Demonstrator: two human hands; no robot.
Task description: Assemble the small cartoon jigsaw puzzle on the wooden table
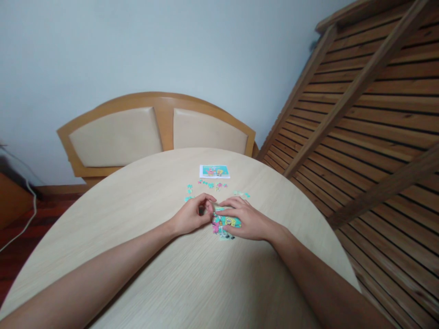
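A partly joined jigsaw puzzle (221,226) with a yellow and a pink cartoon figure lies flat on the table between my hands. My right hand (245,219) rests over its right and upper part, fingers stretched out and palm down. At the puzzle's upper left edge, my left hand (195,214) has its thumb and fingers curled together; whatever is between the fingertips is too small to make out. Loose puzzle pieces (211,185) are scattered just beyond both hands, with more pieces (190,188) at the left and a few pale ones (242,194) at the right.
Behind the loose pieces lies a picture card (215,172) showing the cartoon figures. The round wooden table (137,201) reaches a padded headboard (116,137) by the wall. Wooden slats (360,114) lean along the right side. A white cable (34,205) hangs at the left.
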